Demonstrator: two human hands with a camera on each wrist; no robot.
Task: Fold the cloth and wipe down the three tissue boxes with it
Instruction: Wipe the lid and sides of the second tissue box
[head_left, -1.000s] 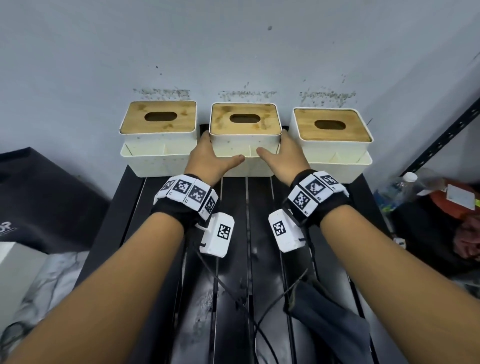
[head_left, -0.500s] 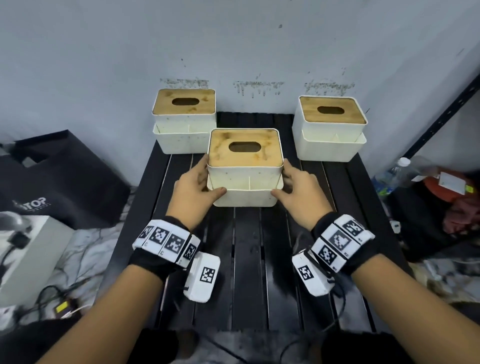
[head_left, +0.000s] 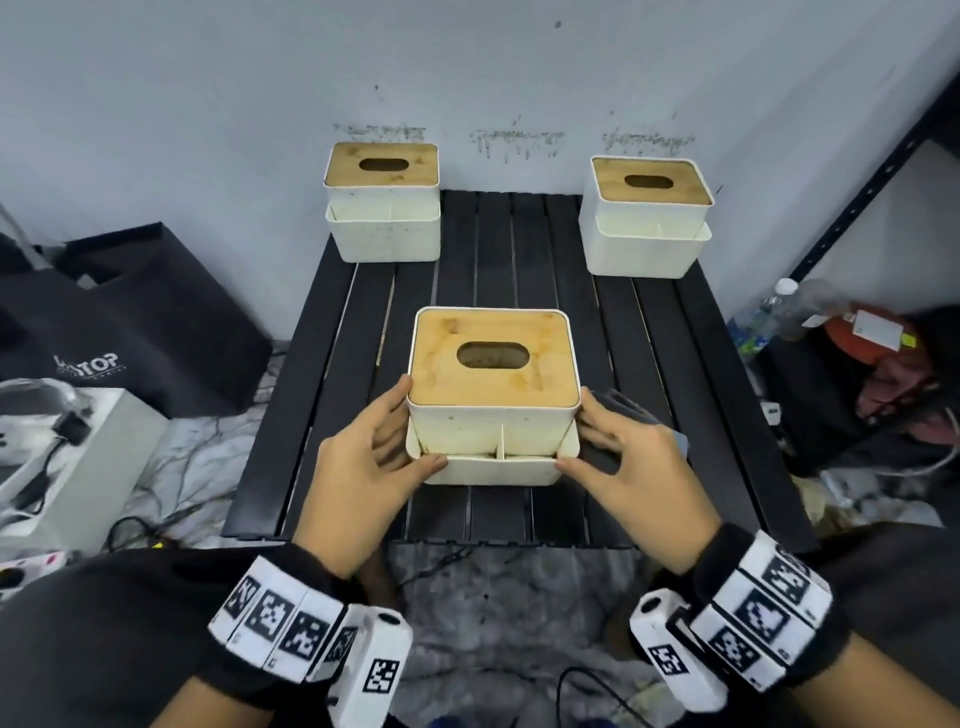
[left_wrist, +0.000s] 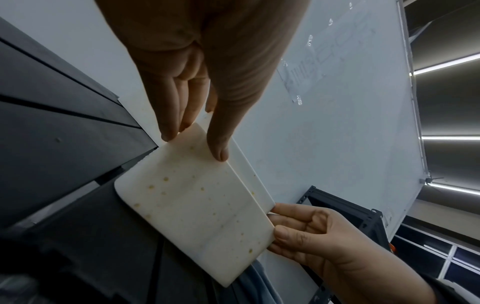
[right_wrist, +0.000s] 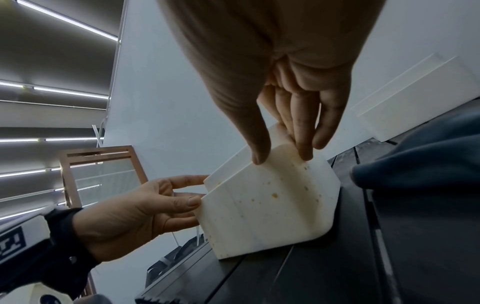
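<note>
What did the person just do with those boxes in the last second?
Both hands, the left hand and right hand, have pulled the middle tissue box out of the back row toward the near edge of the black table, gripping its sides throughout. The left box and right box stayed by the wall. The grey cloth lies beside the right hand, unheld.

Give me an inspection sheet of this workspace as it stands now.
Surface: black slatted table.
Job's things: middle tissue box near front edge; left tissue box and right tissue box by the wall; grey cloth beside the right hand.
Clutter: nothing seen on the table.
Grips: left hand and right hand hold the middle box's sides.
Cables: on the floor.
Surroundings: black bag, bottle.
</note>
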